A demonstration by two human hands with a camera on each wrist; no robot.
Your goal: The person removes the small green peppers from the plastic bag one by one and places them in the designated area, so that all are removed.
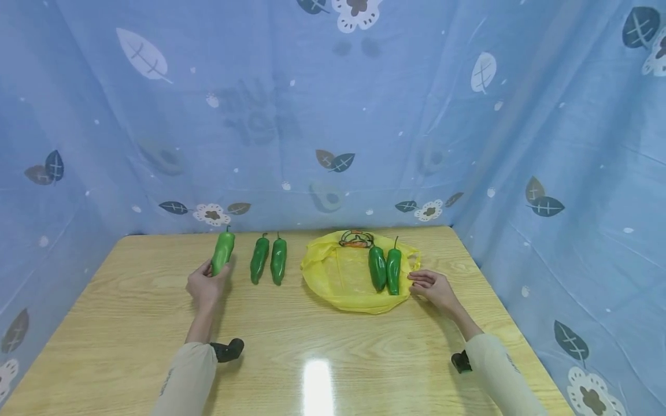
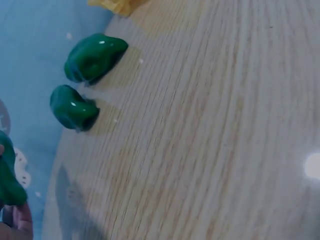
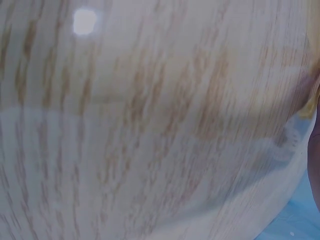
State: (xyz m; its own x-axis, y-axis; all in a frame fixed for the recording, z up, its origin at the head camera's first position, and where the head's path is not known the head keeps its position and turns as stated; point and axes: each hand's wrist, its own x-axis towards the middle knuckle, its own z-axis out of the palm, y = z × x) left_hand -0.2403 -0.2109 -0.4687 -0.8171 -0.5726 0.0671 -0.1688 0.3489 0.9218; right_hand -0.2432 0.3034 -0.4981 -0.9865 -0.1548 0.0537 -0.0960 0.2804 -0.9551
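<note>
A person's left hand [image 1: 207,283] holds a long, glossy, light-green pepper [image 1: 224,251] between thumb and fingers near its lower end, apparently so that the stem end stays free and points away. At the far right, the right hand [image 1: 433,289] reaches the edge of a crumpled, translucent yellow plastic bag [image 1: 340,283], perhaps to steady it; I cannot tell whether the fingers pinch it or only touch it. The bag lies spread wide, which seems to give the peppers on it room.

Counted, there are five peppers: one in the left hand, two dark-green table peppers [image 1: 278,261] standing apart between that hand and the bag, and two dark-green bag peppers [image 1: 393,271] side by side on the bag's right part. There is one bag, on one pale wood-grain table [image 1: 270,352].
</note>
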